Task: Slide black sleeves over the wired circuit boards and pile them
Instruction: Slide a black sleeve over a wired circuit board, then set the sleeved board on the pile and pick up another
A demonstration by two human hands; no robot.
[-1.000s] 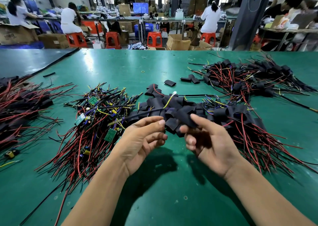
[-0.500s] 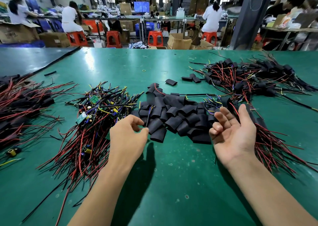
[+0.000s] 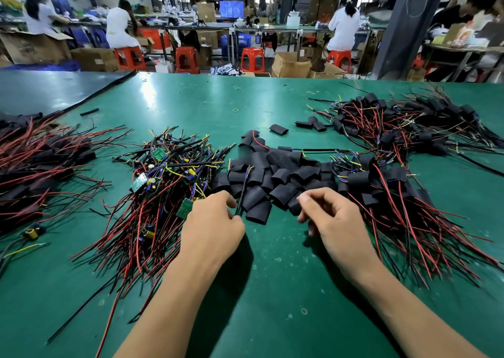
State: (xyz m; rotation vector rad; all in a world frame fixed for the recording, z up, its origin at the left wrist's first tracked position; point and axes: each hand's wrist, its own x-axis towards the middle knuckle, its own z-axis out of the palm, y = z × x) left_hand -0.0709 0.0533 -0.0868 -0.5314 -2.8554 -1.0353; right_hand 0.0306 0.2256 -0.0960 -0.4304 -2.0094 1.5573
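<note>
A pile of bare wired circuit boards lies left of centre on the green table. Beside it is a heap of loose black sleeves. My left hand grips one wired board by its black wire bundle, which sticks up over the sleeves; the board itself is hidden under the hand. At the heap's near edge, my right hand has its fingers curled and pinches a black sleeve. Sleeved boards with red wires are piled just right of that hand.
A second pile of sleeved boards lies at the far right, and another one at the left edge. A few stray sleeves lie behind the heap. Beyond the table, people sit on red stools among cardboard boxes.
My right hand let go of the sleeved board over the right pile, turned palm down and came back to the sleeve heap. My left hand took a new wired board from the left pile.
</note>
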